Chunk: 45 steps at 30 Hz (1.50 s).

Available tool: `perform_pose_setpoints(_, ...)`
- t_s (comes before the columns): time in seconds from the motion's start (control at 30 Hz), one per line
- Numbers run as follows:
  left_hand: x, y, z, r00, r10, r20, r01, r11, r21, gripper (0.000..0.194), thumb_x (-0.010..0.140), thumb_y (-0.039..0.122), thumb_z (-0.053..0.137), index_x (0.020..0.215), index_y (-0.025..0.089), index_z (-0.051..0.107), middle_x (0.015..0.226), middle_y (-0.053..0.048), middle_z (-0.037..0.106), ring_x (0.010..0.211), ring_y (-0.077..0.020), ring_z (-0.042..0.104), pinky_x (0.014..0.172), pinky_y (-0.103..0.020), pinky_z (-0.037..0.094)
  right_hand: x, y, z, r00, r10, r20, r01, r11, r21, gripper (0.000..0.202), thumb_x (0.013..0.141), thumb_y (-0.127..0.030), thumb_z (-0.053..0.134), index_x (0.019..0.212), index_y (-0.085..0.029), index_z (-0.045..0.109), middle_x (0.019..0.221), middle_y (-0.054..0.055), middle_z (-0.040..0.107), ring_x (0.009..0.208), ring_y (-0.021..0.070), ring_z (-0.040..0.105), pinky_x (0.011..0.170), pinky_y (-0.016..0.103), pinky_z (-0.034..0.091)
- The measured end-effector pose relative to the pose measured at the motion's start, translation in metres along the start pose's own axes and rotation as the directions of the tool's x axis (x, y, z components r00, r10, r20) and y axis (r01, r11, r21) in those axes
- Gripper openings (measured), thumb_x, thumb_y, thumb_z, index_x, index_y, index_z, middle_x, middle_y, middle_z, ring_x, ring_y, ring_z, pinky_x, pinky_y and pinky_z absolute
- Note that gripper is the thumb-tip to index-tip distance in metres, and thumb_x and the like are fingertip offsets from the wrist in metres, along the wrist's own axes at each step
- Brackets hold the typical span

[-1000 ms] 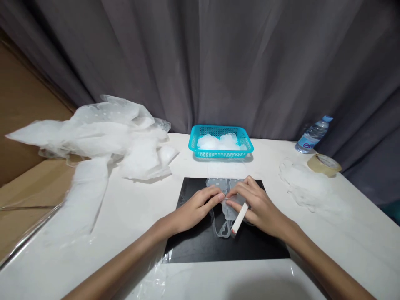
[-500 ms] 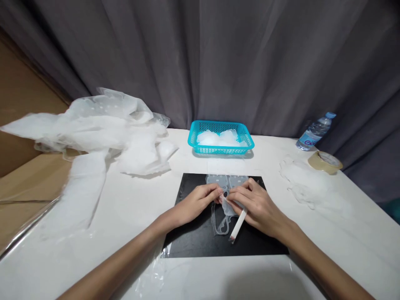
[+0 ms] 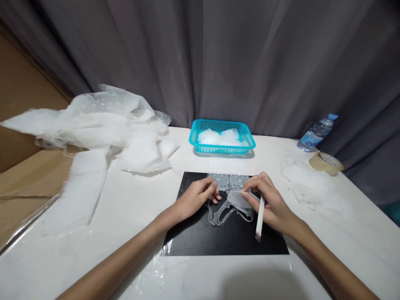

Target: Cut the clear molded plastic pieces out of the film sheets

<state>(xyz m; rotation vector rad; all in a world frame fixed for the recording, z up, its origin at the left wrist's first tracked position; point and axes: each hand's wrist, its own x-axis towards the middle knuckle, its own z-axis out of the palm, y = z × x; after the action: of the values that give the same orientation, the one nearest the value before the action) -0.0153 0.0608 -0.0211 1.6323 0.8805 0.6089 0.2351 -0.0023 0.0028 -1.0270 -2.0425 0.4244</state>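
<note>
The right hand (image 3: 271, 204) clasps a white stick (image 3: 260, 221) and pinches the edge of a cloudy plastic sheet (image 3: 239, 200); the left hand (image 3: 197, 196) curls over the sheet's left side, its grip unclear. The sheet lies on a black board (image 3: 193, 243), nearer than the blue basket (image 3: 222, 150) on the white table (image 3: 131, 208).

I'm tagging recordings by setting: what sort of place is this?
Probably an improvised tabletop workstation for handwork; the wider room is hidden. A black mat with cut-out translucent sheets lies on a white table, near a heap of white material, and a dark curtain hangs behind.
</note>
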Motion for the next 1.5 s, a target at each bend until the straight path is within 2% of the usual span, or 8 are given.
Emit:
perform_pose_setpoints(0.13,-0.008,0.019,0.007,0.995,0.081,0.055,-0.08,0.996,-0.028,0.035,0.109,0.048,0.048,0.118,0.02,0.068,0.12,-0.007,0.075,0.117,-0.0239,0.068,0.106,-0.037,0.05,-0.002,0.002,-0.001,0.998,0.067,-0.006,-0.066,0.996,0.051,0.003,0.107,-0.025,0.057,0.106,-0.027,0.059,0.096,0.005,0.062,0.093,0.0246,0.054,0.081,0.039,0.046)
perform_pose_setpoints(0.2,-0.011,0.028,0.009,0.986,0.121,0.111,-0.119,0.993,-0.024,0.033,0.111,0.043,0.048,0.126,0.023,0.069,0.127,-0.005,0.074,0.124,-0.023,0.065,0.111,-0.034,0.045,-0.002,0.003,-0.001,0.996,0.09,-0.006,-0.09,0.993,0.078,0.003,0.108,-0.027,0.057,0.105,-0.027,0.059,0.097,0.005,0.061,0.094,0.0244,0.054,0.084,0.039,0.046)
perform_pose_setpoints(0.47,-0.01,0.032,0.012,0.982,0.139,0.129,-0.138,0.99,-0.018,0.028,0.107,0.04,0.058,0.103,0.019,0.075,0.102,-0.002,0.076,0.098,-0.0189,0.067,0.091,-0.028,0.049,0.001,0.007,-0.005,0.989,0.143,0.023,-0.145,0.979,0.14,0.007,0.109,-0.031,0.056,0.104,-0.026,0.059,0.099,0.004,0.058,0.096,0.0228,0.054,0.087,0.038,0.046)
perform_pose_setpoints(0.83,-0.012,0.033,0.014,0.983,0.146,0.111,-0.156,0.984,0.083,0.02,0.104,0.035,0.063,0.103,0.019,0.075,0.099,-0.002,0.076,0.09,-0.0175,0.067,0.083,-0.026,0.048,0.002,0.012,-0.01,0.976,0.197,0.095,-0.206,0.974,0.1,0.013,0.108,-0.032,0.055,0.1,-0.025,0.06,0.097,0.004,0.056,0.093,0.0219,0.055,0.086,0.036,0.047)
perform_pose_setpoints(1.0,-0.015,0.032,0.017,0.98,0.172,0.095,-0.186,0.968,0.171,0.024,0.107,0.038,0.057,0.102,0.02,0.072,0.098,-0.001,0.076,0.086,-0.0175,0.067,0.081,-0.026,0.048,0.002,0.005,-0.009,0.961,0.187,0.202,-0.2,0.979,0.047,0.019,0.109,-0.033,0.054,0.124,-0.028,0.064,0.103,0.006,0.062,0.098,0.0238,0.058,0.09,0.039,0.05)
perform_pose_setpoints(1.2,-0.019,0.027,0.02,0.972,0.207,0.111,-0.227,0.946,0.23,0.024,0.111,0.036,0.05,0.107,0.021,0.068,0.1,0.0,0.074,0.088,-0.0161,0.066,0.085,-0.025,0.047,0.004,-0.001,-0.002,0.958,0.113,0.263,-0.123,0.992,0.024,0.021,0.106,-0.041,0.06,0.094,-0.024,0.065,0.092,0.004,0.064,0.095,0.0239,0.054,0.086,0.039,0.047)
perform_pose_setpoints(1.37,-0.022,0.025,0.023,0.968,0.215,0.132,-0.246,0.923,0.295,0.023,0.113,0.035,0.046,0.111,0.022,0.064,0.105,-0.002,0.071,0.093,-0.0175,0.067,0.089,-0.027,0.049,0.007,-0.001,-0.003,0.94,0.151,0.305,-0.194,0.974,0.117,0.031,0.109,-0.045,0.054,0.09,-0.023,0.065,0.087,0.002,0.064,0.088,0.0207,0.058,0.083,0.035,0.047)
perform_pose_setpoints(1.5,-0.023,0.023,0.026,0.948,0.292,0.13,-0.318,0.899,0.3,0.021,0.113,0.03,0.045,0.119,0.023,0.063,0.116,-0.006,0.07,0.106,-0.0203,0.068,0.098,-0.031,0.05,0.01,-0.001,-0.006,0.919,0.199,0.34,-0.258,0.956,0.139,0.048,0.111,-0.051,0.045,0.078,-0.021,0.061,0.076,0.001,0.06,0.08,0.0197,0.055,0.075,0.032,0.045)
